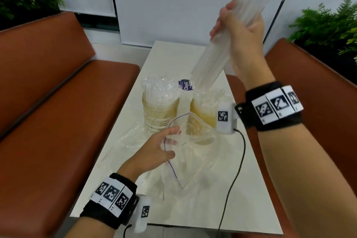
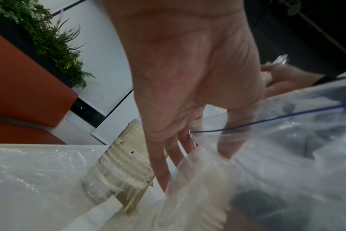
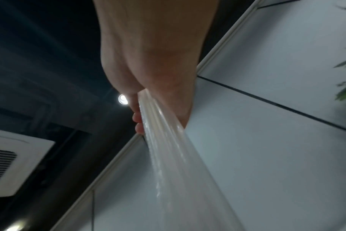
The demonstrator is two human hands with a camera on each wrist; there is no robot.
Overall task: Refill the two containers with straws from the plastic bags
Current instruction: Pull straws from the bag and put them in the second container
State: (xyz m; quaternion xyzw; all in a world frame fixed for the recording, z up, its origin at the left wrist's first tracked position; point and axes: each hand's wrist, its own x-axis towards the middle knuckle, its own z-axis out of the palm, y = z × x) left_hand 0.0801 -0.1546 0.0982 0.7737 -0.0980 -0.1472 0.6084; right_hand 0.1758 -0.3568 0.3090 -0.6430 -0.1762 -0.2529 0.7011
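Observation:
My right hand is raised above the table and grips a long bundle of clear wrapped straws that slants down towards the containers; in the right wrist view the hand is curled round the bundle. Two yellowish clear containers stand mid-table. The left container is packed with straws. The right container is partly behind a clear zip bag with a blue seal line. My left hand touches the bag's mouth with straight fingers, the thumb behind the plastic.
The narrow white table runs between two orange benches. Crumpled clear wrapping lies left of the containers. A black cable hangs from my right wrist. Plants stand behind both benches.

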